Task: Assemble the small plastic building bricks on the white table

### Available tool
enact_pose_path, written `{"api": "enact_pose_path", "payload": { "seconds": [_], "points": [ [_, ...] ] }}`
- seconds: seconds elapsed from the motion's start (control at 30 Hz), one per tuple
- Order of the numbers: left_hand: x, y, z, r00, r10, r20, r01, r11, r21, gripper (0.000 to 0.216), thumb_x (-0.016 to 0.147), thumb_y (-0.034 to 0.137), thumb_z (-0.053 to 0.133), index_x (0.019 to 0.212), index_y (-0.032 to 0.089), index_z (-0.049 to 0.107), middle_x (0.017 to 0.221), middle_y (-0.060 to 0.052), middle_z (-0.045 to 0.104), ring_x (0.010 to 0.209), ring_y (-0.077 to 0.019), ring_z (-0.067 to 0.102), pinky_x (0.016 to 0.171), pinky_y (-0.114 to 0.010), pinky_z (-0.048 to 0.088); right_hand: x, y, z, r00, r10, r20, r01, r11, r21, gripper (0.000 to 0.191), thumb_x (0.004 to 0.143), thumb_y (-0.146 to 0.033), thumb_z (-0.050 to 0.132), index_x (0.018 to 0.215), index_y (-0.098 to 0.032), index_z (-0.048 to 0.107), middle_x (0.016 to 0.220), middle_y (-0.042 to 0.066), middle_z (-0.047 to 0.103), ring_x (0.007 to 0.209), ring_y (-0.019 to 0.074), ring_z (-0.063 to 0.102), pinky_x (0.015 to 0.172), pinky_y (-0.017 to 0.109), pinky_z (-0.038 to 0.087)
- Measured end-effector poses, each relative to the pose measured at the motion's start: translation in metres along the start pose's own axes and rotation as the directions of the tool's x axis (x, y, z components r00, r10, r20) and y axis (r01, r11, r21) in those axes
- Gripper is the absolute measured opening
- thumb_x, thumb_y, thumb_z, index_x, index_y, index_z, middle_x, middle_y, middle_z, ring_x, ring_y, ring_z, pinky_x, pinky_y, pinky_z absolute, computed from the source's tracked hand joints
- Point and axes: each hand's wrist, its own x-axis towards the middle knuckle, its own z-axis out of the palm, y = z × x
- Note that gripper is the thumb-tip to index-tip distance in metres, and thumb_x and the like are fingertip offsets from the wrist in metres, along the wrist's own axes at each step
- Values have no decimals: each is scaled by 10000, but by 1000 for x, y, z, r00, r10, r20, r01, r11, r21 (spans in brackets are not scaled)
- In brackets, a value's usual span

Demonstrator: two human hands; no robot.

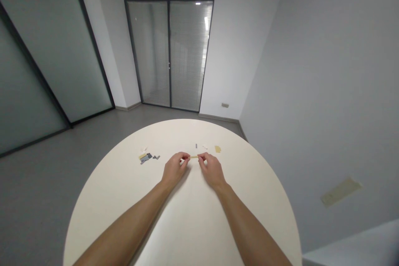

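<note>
Pinching a short, narrow yellow strip (193, 157) between the left hand (176, 166) and the right hand (213, 169), toward the far side of a round, cream-white table (124, 178). Spreading out around both hands: several small flat pieces. To the left of the left hand, showing a loose pile (145, 158) of yellow, grey and dark pieces, overlapping one another; just beyond, lying close, some white scraps (144, 149). Between pile and left hand, lying near each other, a few tiny dark grey bits (156, 157). Beyond the strip, lying apart, a small grey piece (196, 146) and a thin white piece (205, 146); past the right hand's fingers, resting flat, a yellow piece (217, 149). Farther off, facing a glazed door (170, 54) in a dark frame, with frosted panels (52, 50) to the left. Standing in the way of both strip ends: only the gripping fingertips, leaving just the middle stretch showing. Pointing sideways, with the long axis running left to right from hand to hand, almost level across the view. Not showing clearly whether touching the tabletop or hovering just above.
</note>
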Motion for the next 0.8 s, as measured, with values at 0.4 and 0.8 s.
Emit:
{"api": "enact_pose_path", "payload": {
  "seconds": [0.4, 0.8],
  "points": [
    [-1, 1, 0, 1000, -8, 8, 8, 1000, 4, 138, 911, 291, 550, 959, 231, 664, 958, -26, 714, 895, -187, 647, 798, -312, 506, 0, 1, 1, 1000, 12, 10, -12, 1000, 1, 191, 982, -283, 450, 985, -214, 628, 869, 35, 694, 827, 190, 621, 775, 297, 435],
    [0, -1, 1, 1000, -29, 8, 29, 1000, -4, 175, 918, 322, 556, 996, 224, 678, 982, -31, 719, 914, -187, 652, 801, -310, 508, 1, 2, 3, 999, -15, -32, 17, 998, 66, 156, 947, -267, 519, 1005, -222, 656, 919, 25, 713, 864, 183, 638, 826, 309, 443]
  ]
}}
